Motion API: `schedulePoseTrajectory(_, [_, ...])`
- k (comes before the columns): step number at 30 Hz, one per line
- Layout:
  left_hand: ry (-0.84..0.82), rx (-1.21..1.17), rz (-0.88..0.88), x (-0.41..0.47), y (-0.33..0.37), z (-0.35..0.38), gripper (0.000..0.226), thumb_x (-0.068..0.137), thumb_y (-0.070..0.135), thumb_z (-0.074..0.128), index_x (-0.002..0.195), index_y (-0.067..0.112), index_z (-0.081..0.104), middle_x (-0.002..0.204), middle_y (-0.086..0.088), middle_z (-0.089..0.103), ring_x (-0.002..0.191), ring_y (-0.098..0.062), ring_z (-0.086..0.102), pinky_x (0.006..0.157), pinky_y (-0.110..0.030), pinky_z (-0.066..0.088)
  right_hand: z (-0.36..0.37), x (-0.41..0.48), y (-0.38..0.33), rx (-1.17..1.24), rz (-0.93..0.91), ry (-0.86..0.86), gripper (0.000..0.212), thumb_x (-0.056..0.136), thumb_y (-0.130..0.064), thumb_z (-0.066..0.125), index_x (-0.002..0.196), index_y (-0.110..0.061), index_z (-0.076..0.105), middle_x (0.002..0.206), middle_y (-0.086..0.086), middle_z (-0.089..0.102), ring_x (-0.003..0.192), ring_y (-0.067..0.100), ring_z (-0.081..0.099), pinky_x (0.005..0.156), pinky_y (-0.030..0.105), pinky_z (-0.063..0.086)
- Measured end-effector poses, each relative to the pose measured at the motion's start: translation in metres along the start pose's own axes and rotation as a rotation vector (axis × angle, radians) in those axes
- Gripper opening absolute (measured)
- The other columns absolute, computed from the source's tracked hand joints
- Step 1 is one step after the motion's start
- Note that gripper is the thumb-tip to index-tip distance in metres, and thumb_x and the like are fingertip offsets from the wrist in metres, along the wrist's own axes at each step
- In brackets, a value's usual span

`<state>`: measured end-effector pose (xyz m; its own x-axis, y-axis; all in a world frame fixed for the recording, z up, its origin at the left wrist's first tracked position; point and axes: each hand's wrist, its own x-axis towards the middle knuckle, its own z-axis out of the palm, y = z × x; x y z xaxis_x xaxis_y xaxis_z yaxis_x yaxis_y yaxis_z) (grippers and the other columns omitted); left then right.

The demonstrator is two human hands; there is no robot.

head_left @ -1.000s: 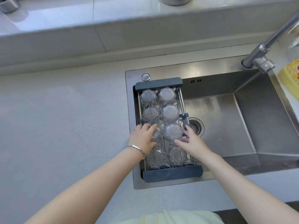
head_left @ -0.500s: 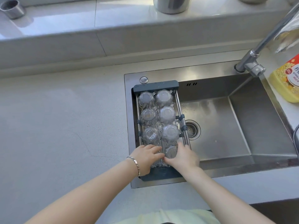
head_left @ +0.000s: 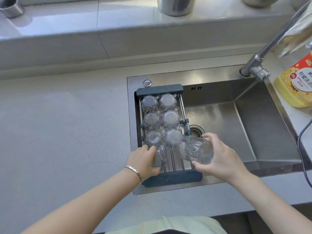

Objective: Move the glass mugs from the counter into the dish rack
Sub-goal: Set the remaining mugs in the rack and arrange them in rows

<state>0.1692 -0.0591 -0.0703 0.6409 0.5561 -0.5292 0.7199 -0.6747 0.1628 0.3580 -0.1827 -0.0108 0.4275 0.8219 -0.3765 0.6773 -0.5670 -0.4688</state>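
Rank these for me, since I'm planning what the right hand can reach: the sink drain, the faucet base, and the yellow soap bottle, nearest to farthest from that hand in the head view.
From the right hand:
1. Sink drain, just up-left of the fingers.
2. Faucet base, at the sink's back right corner.
3. Yellow soap bottle, far right on the counter.

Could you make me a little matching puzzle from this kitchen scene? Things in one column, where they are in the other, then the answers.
Things:
1. right hand
2. left hand
3. dish soap bottle
4. metal cup

Places or states:
A. on the ledge, far left
B. holding a tilted glass mug over the dish rack
C. beside the faucet, right of the sink
D. gripping a mug at the rack's near left corner

Pairs: 1-B, 2-D, 3-C, 4-A
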Motion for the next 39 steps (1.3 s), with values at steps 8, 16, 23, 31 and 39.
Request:
schedulePoseTrajectory(8, [-0.044,0.003,-0.118,0.004,0.016,0.018,0.056,0.08,0.045,0.063,0.122,0.018,0.038,0.122,-0.01,0.048,0.112,-0.028,0.051,0.084,-0.037,0.048,0.029,0.023,-0.008,-0.3,-0.355,-0.276,0.071,0.061,-0.03,0.067,0.129,-0.029,0.043,0.122,-0.001,0.048,0.109,0.022,0.049,0.096,0.03,0.039])
schedulePoseTrajectory(16, [-0.063,-0.027,-0.114,0.007,0.011,0.016,0.059,0.078,0.049,0.065,0.122,0.02,0.039,0.121,-0.009,0.049,0.112,-0.027,0.051,0.087,-0.037,0.046,0.078,0.038,0.0,-0.288,-0.359,-0.352,0.071,0.07,-0.014,0.061,0.137,-0.023,0.039,0.136,0.002,0.042,0.128,0.024,0.031,0.104,0.032,0.038])
schedulePoseTrajectory(23, [-0.072,-0.022,-0.102,0.008,0.009,0.018,0.061,0.079,0.048,0.065,0.127,0.022,0.038,0.124,-0.01,0.048,0.113,-0.027,0.05,0.088,-0.037,0.046,0.086,0.017,0.014,0.29,0.254,-0.112,0.063,0.073,-0.023,0.071,0.13,-0.018,0.045,0.126,0.007,0.049,0.112,0.022,0.054,0.095,0.03,0.043])
schedulePoseTrajectory(31, [-0.065,-0.018,-0.079,0.009,0.007,0.016,0.064,0.079,0.047,0.065,0.132,0.023,0.038,0.125,-0.009,0.046,0.113,-0.027,0.049,0.091,-0.037,0.045,0.1,0.017,0.001,0.359,0.378,-0.041,0.066,0.064,-0.021,0.082,0.124,-0.014,0.056,0.114,0.01,0.067,0.099,0.026,0.065,0.088,0.033,0.048])
schedulePoseTrajectory(39, [-0.066,0.042,-0.103,0.004,0.009,0.018,0.073,0.082,0.051,0.059,0.142,0.026,0.026,0.136,-0.007,0.042,0.123,-0.028,0.041,0.098,-0.038,0.039,0.083,0.028,0.002,0.156,0.334,-0.221,0.073,0.063,-0.035,0.082,0.127,-0.014,0.053,0.119,0.009,0.065,0.109,0.024,0.06,0.091,0.031,0.046])
